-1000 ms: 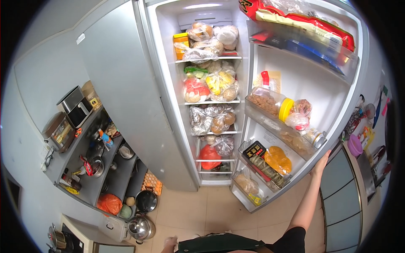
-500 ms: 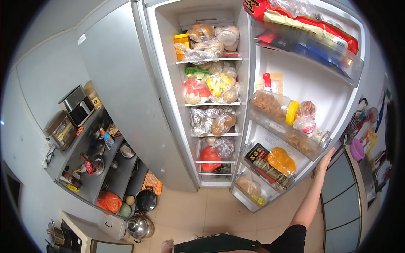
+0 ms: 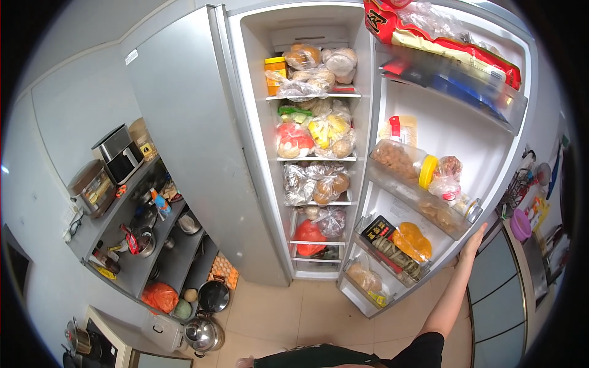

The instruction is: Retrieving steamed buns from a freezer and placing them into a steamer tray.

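My right arm reaches forward, and my right hand [image 3: 473, 240] grips the outer edge of the open refrigerator door [image 3: 442, 116]; some of its fingers are hidden behind the edge. A small patch of skin at the bottom edge seems to be my left hand [image 3: 245, 362], down by my dark clothing, its fingers not visible. On the door's shelves are a clear jar with a yellow lid [image 3: 427, 172], an orange bag [image 3: 411, 241] and a long red-and-cream package [image 3: 454, 46]. Inside the refrigerator, bagged food fills the shelves, including a yellow bag [image 3: 329, 130] and a red bag [image 3: 309, 233].
The other refrigerator door [image 3: 202, 135] stands to the left. Beyond it is a grey shelf unit [image 3: 132, 196] with an air fryer [image 3: 118, 153] and pans. A steel pot [image 3: 204, 334], a dark pot [image 3: 213, 296] and an egg tray [image 3: 223, 270] are low down. Cabinets [image 3: 500, 300] line the right.
The view has shifted slightly, so the refrigerator appears a little lower and farther right. My right hand stays on the door edge.
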{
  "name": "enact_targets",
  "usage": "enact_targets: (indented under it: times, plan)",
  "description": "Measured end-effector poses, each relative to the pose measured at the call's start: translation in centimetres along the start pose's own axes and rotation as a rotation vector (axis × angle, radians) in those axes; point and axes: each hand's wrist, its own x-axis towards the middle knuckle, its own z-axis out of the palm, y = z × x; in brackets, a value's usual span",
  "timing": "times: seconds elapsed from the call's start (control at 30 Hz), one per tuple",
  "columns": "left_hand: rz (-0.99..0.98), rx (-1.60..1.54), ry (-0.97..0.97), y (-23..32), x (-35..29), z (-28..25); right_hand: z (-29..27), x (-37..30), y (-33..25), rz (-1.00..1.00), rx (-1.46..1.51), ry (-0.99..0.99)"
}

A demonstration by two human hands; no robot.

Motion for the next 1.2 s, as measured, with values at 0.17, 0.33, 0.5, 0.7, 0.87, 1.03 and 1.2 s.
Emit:
enact_targets:
  times: [0.17,0.33,0.5,0.7,0.87,1.03,1.2]
  plan:
    - [-0.115,-0.095,0.023,2.1,-1.3,-1.1,-0.3,-0.2,0.0,-0.024,-0.013,0.044]
    - [-0.26,-0.184,0.048,7.7,-4.9,-3.5,1.1,-0.8,-0.9,0.005,0.012,0.067]
    - [-0.272,-0.201,0.065,14.4,-7.4,-4.8,0.7,-1.3,-2.1,0.043,0.038,0.055]
    - [-0.405,-0.246,0.132,12.9,-6.9,-3.9,3.5,-3.0,-4.0,0.044,-0.015,0.152]
    - [-0.442,-0.22,0.098,6.7,-5.5,-2.8,1.8,-1.5,-2.5,0.034,0.058,0.067]
    - [-0.453,-0.084,0.093,8.1,-7.4,-3.6,2.2,-2.0,-2.9,0.039,0.042,0.089]
    - [-0.308,-0.172,0.038,9.4,-7.8,-4.5,2.5,-2.2,-3.3,0.038,0.047,0.114]
